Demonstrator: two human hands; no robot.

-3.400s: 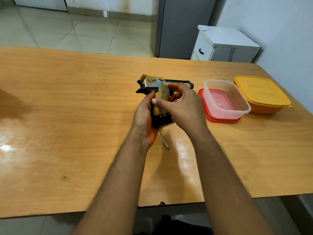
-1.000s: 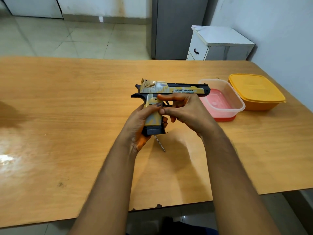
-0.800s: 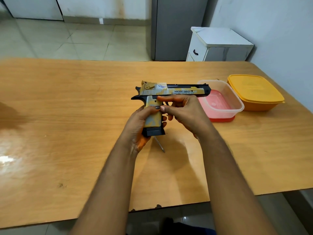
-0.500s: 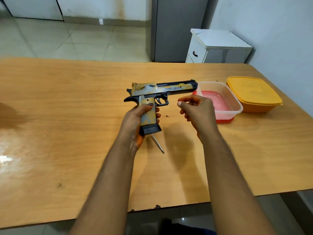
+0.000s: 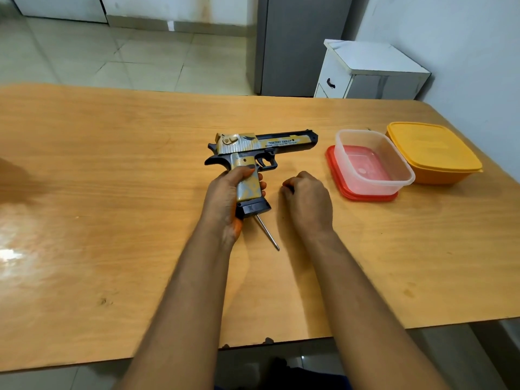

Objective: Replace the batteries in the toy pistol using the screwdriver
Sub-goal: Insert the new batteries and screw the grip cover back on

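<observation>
There is one toy pistol (image 5: 261,149), one screwdriver (image 5: 267,232), two hands, two plastic boxes at the right, one table (image 5: 112,192), and one small white cabinet (image 5: 371,70) at the upper right

Single head-worn wide-angle view: I look forward and down over the wooden table (image 5: 112,170) from its near edge, close above both forearms, toward the tiled floor (image 5: 140,60) and white cabinet (image 5: 371,71) beyond the far edge.
</observation>
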